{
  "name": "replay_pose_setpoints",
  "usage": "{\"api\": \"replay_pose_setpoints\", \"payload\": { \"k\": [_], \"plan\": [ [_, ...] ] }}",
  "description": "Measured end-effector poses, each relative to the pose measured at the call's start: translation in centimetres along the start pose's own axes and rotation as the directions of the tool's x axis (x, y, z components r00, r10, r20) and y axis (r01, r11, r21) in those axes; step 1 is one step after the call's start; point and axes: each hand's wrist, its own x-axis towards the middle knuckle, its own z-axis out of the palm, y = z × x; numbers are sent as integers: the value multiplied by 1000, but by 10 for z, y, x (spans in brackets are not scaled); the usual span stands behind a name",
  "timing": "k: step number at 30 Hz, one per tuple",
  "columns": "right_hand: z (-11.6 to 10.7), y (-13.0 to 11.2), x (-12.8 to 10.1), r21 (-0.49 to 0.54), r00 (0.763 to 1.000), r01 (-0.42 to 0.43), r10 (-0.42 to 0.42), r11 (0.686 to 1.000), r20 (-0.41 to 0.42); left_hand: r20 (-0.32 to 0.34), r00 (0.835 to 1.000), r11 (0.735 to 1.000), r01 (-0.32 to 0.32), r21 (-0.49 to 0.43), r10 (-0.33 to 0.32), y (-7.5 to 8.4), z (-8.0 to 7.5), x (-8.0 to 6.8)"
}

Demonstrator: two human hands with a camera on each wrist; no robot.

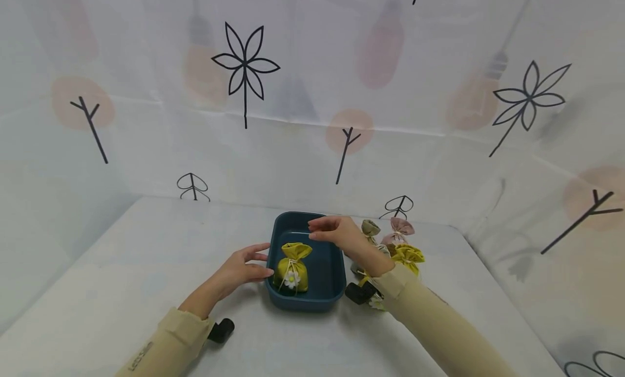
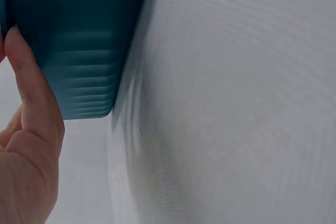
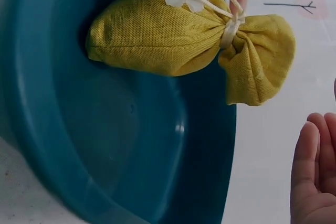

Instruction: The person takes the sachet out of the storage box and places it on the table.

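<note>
A dark teal tray (image 1: 334, 290) stands on the white table. Inside it, at the near left, an olive-yellow sachet (image 1: 292, 268) sits upright, tied with cream string and a white flower; in the right wrist view the sachet (image 3: 173, 40) fills the top of the tray (image 3: 105, 145). My left hand (image 1: 244, 267) touches the tray's left rim with straight fingers, and its thumb (image 2: 32, 87) presses the tray's outer wall (image 2: 79, 40). Holding nothing, my right hand (image 1: 332, 231) hovers above the tray's far right side, its fingers (image 3: 315, 166) relaxed.
Right of the tray several more sachets cluster: a khaki one (image 1: 370, 229), a pink one (image 1: 400, 230) and a yellow one (image 1: 409, 256). A patterned curtain (image 1: 312, 95) walls in the table at the back and sides. Black wrist mounts (image 1: 221, 330) show below both hands.
</note>
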Motion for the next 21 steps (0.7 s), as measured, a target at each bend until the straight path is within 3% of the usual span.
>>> {"api": "replay_pose_setpoints", "payload": {
  "k": [5,12,21],
  "plan": [
    [2,2,7,15,999,-1,0,1000,44,-14,1000,1000,12,-2,-12,1,0,1],
    [5,2,17,-39,992,-13,18,999,123,-17,1000,1000,17,-1,-18,0,-1,2],
    [11,9,24,-95,960,-47,72,994,269,6,1000,1000,10,-1,-10,2,-1,0]
  ]
}}
